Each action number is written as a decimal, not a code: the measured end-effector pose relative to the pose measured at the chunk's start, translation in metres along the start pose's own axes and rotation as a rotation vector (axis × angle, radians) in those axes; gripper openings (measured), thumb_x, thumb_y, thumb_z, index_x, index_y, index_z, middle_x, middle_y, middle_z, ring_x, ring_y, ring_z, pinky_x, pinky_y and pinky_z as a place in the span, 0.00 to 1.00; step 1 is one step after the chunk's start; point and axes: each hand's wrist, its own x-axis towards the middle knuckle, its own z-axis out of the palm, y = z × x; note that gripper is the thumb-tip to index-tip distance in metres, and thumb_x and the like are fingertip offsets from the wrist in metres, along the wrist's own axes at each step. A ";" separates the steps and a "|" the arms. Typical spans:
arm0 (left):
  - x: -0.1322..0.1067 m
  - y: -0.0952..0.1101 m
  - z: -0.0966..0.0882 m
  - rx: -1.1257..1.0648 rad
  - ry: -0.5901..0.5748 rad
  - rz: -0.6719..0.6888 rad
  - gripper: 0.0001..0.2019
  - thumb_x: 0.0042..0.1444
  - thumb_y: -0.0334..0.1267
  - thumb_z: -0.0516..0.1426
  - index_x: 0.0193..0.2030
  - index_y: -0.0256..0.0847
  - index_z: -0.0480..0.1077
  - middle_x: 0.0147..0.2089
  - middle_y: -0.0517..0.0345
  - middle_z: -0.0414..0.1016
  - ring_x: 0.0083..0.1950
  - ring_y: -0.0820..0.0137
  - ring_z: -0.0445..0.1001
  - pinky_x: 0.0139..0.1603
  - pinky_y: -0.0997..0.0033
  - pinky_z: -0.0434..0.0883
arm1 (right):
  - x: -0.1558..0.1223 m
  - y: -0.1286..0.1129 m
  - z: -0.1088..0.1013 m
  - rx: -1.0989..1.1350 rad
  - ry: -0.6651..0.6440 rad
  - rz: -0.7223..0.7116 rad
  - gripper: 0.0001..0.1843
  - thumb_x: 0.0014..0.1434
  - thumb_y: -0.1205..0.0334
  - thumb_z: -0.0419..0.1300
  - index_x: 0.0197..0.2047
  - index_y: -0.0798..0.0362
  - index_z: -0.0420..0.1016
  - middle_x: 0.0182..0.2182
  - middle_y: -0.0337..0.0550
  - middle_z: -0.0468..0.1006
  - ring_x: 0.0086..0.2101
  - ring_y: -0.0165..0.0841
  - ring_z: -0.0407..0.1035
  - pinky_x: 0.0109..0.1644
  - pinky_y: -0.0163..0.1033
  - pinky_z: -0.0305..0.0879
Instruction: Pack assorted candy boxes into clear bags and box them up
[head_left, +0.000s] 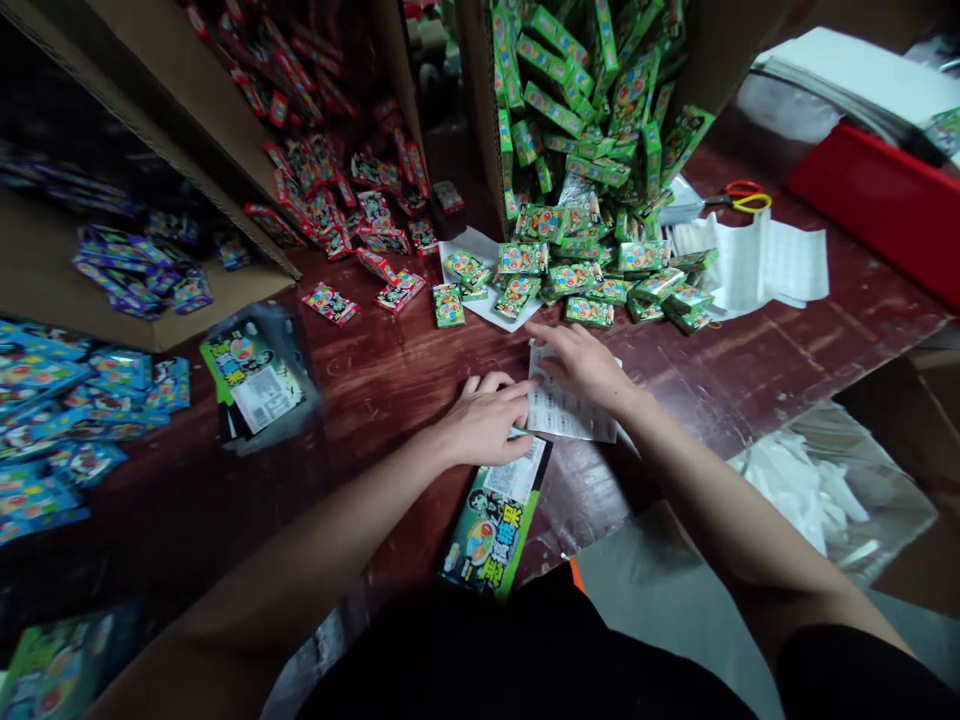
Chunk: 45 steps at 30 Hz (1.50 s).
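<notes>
My left hand (487, 420) lies over the top end of a flat green and black candy package (487, 535), its fingers stretched toward a white sheet of printed labels (574, 412). Its thumb is apart from the fingers and rests near the pale label on the package. My right hand (585, 365) reaches across the upper part of the label sheet, with fingers extended and spread over it. The fingertips of both hands come close together at the sheet's left edge. Whether a single label is between them is too small to tell.
Small green boxes (585, 275) spill from a carton ahead, with red boxes (330, 300) to their left. Purple packs (142, 265), blue packs (45, 400) and stacked packages (255, 375) lie left. Scissors (742, 197), paper sheets (795, 260) and a red bin (885, 205) are right.
</notes>
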 end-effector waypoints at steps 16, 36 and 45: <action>-0.001 -0.001 0.004 -0.008 0.019 -0.021 0.08 0.58 0.45 0.60 0.37 0.43 0.71 0.73 0.56 0.63 0.68 0.51 0.59 0.60 0.43 0.60 | -0.017 -0.007 0.013 0.390 0.015 0.120 0.33 0.66 0.64 0.57 0.71 0.51 0.53 0.39 0.43 0.79 0.39 0.36 0.72 0.49 0.46 0.69; -0.105 0.017 0.006 -0.668 0.312 -0.429 0.12 0.59 0.41 0.60 0.49 0.43 0.72 0.36 0.59 0.78 0.32 0.71 0.73 0.31 0.73 0.68 | -0.017 -0.128 -0.009 0.974 -0.480 0.341 0.26 0.63 0.61 0.60 0.63 0.53 0.63 0.36 0.41 0.75 0.37 0.33 0.70 0.42 0.41 0.70; -0.120 0.024 -0.003 -0.714 0.313 -0.421 0.08 0.60 0.40 0.60 0.44 0.42 0.73 0.32 0.60 0.76 0.30 0.71 0.72 0.29 0.73 0.67 | -0.042 -0.152 0.010 0.354 -0.112 0.092 0.48 0.63 0.62 0.62 0.77 0.43 0.38 0.46 0.47 0.75 0.45 0.44 0.68 0.52 0.55 0.67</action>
